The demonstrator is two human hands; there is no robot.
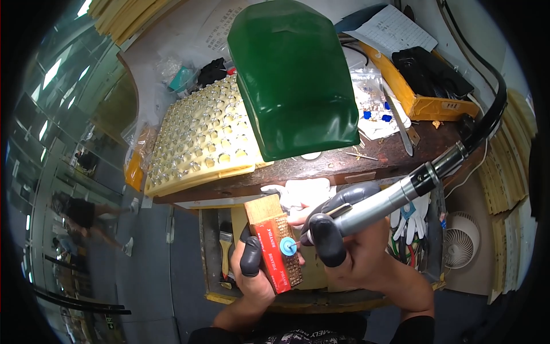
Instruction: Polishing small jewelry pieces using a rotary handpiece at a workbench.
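My left hand (pixel 256 285) is closed around a wooden block (pixel 263 208) with red printed tape (pixel 269 252) on it. A strip of small brownish-gold bumps (pixel 294 272) runs along the block beside the tape. My right hand (pixel 358 252) grips a silver rotary handpiece (pixel 375 207) on a black flexible shaft (pixel 497 106). The small blue disc (pixel 287 246) at its tip is over the bumpy strip; whether they touch I cannot tell. Black finger cots cover some of my fingertips, including the left thumb.
A green lamp shade (pixel 295 86) hangs over the bench (pixel 321 167). Behind are a yellow tray of ring-like pieces (pixel 200 135), a yellow box (pixel 441 108) and tweezers (pixel 401 129). The open drawer (pixel 344 302) below holds a brush (pixel 225 255) and gloves (pixel 409 221). A white fan (pixel 460 241) stands right.
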